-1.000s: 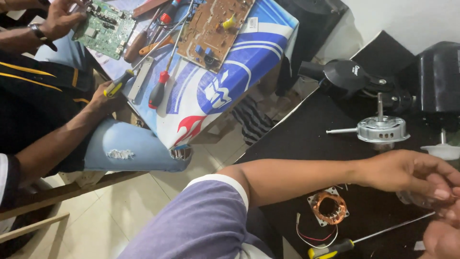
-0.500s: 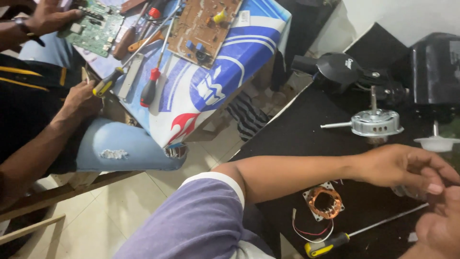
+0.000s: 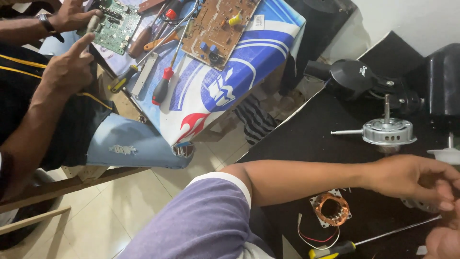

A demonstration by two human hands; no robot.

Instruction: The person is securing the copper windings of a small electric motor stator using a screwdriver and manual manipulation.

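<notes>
We see a grey metal part point(image 3: 421, 205) at the right edge of the black desk point(image 3: 306, 139), mostly hidden under our left hand point(image 3: 412, 181), whose fingers point(image 3: 443, 194) curl down, pinching it. Our left arm reaches across the desk, palm down. Our right hand point(image 3: 443, 242) is cropped; its fingers' state we cannot tell.

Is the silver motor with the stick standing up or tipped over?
Standing up: the silver motor sits flat on the black table, its shaft pointing straight up.
</notes>
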